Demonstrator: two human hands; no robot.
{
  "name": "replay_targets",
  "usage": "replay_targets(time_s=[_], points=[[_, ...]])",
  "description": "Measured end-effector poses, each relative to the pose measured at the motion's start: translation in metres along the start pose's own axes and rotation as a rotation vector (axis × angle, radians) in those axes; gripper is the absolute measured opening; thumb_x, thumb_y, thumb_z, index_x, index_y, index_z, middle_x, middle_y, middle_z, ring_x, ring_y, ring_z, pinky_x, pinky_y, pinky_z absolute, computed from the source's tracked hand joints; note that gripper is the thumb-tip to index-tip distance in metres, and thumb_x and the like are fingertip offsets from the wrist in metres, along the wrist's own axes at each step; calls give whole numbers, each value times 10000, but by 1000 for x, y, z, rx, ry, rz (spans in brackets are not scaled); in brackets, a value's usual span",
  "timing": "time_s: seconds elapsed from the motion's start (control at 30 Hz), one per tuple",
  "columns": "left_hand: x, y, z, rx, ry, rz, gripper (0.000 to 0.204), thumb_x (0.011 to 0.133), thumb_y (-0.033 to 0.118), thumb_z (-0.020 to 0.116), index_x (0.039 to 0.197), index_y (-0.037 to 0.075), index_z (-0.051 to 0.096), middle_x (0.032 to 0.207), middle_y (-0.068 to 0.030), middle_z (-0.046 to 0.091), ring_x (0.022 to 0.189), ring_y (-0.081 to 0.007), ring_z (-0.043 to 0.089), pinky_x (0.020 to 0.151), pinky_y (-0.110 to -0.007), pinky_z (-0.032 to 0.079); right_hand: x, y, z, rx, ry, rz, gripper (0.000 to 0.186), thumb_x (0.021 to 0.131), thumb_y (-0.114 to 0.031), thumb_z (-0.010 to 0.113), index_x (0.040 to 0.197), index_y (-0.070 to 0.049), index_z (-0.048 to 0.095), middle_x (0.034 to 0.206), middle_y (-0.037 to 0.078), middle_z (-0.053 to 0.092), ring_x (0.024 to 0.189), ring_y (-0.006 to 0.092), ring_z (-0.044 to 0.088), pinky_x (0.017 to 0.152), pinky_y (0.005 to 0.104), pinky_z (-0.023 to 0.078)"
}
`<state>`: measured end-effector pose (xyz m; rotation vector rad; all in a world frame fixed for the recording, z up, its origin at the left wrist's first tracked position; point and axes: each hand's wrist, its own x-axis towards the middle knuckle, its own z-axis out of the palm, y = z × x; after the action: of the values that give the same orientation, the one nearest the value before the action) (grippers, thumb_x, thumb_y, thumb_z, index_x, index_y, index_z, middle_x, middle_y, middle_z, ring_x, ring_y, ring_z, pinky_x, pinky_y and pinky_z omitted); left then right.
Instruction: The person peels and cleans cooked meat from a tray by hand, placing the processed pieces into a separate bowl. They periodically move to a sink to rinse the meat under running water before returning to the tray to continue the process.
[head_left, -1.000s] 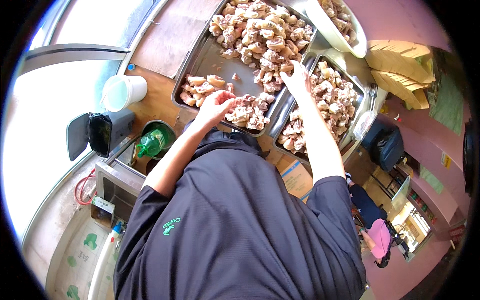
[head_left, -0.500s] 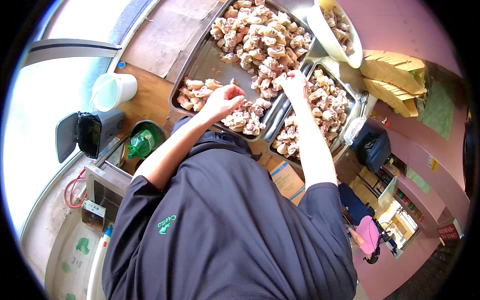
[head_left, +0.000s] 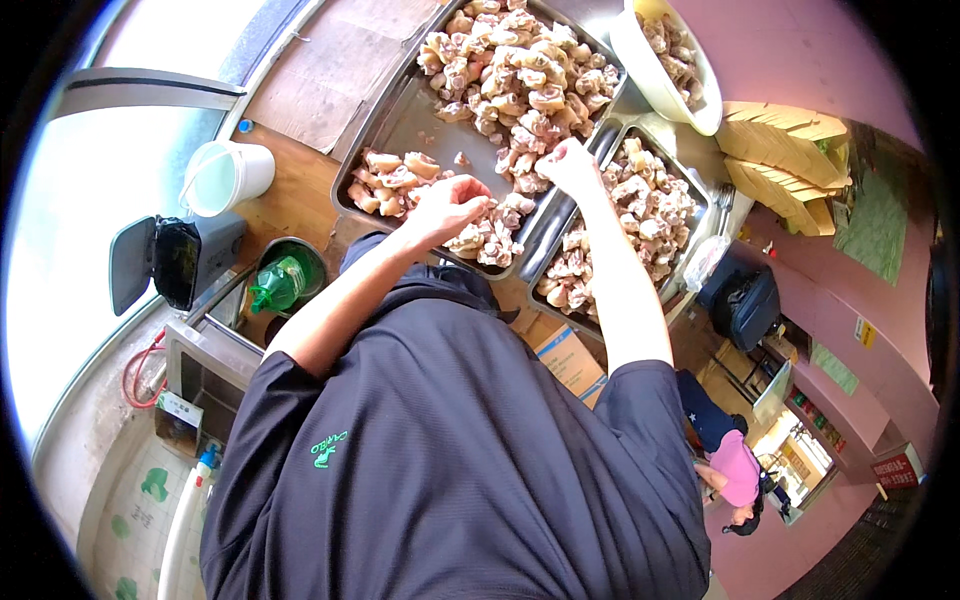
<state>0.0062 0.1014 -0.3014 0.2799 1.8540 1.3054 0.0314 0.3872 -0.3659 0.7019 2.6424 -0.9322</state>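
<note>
Pale, knobbly pieces of meat (head_left: 520,75) are heaped at the far side of a large metal tray (head_left: 400,125). Smaller groups of meat lie along its near side, and one small scrap rests on the bare metal. My left hand (head_left: 450,208) hovers over the near groups, fingers curled together; whatever is in them is hidden. At the heap's right edge, by the tray rim, my right hand (head_left: 572,168) pinches at a piece of meat, its fingertips partly hidden. A narrower metal tray (head_left: 697,205) full of similar pieces stands just right of that hand.
A cream bowl (head_left: 707,115) of meat stands at the far right, near stacked yellowish sheets (head_left: 785,150). To the left are a white bucket (head_left: 228,178), a lidded grey bin (head_left: 215,250) and a bin holding a green bottle (head_left: 280,285). Another person (head_left: 735,470) is at the lower right.
My right hand has shifted left, from above the gap between the trays to the heap's edge. My left hand has moved slightly down, away from the small scrap.
</note>
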Motion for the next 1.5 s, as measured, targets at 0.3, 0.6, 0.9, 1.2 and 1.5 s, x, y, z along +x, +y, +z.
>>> replay_targets(time_s=[0.3,0.6,0.9,1.2,1.5], points=[[1,29,20,-436,-60,163,257,975,147,706,1187,23,630,989,-13,676,872,-73,639,797,-239,548,-80,-44,-46,1474,-397,448,398,992,-382,651,1225,-60,626,901,67,708,693,153,666,635,296,581],[-22,75,29,-416,-29,346,546,896,161,804,1376,51,566,1017,-27,676,857,-65,594,799,-250,539,-147,-101,-60,1610,-262,325,442,1058,-407,520,1323,-58,571,1046,74,695,844,156,683,717,301,571],[-27,78,39,-396,-54,368,496,908,192,797,1332,37,592,1037,-25,685,879,-69,597,802,-253,521,-169,-108,-59,1651,-207,384,423,1043,-450,546,1261,-92,606,995,31,676,804,132,661,736,307,584],[-27,85,68,-548,-168,221,368,997,271,697,1283,45,638,1057,2,699,877,-44,595,731,-200,470,-195,-80,-68,1655,-134,395,355,1022,-412,610,1182,-103,675,925,25,693,779,117,650,698,273,560],[-32,97,96,-458,-222,160,322,1049,253,611,1290,43,645,942,31,669,699,-13,520,578,-171,415,-218,-60,-84,1652,-75,363,346,1034,-378,598,1161,-67,678,911,25,668,745,109,631,668,279,593]])
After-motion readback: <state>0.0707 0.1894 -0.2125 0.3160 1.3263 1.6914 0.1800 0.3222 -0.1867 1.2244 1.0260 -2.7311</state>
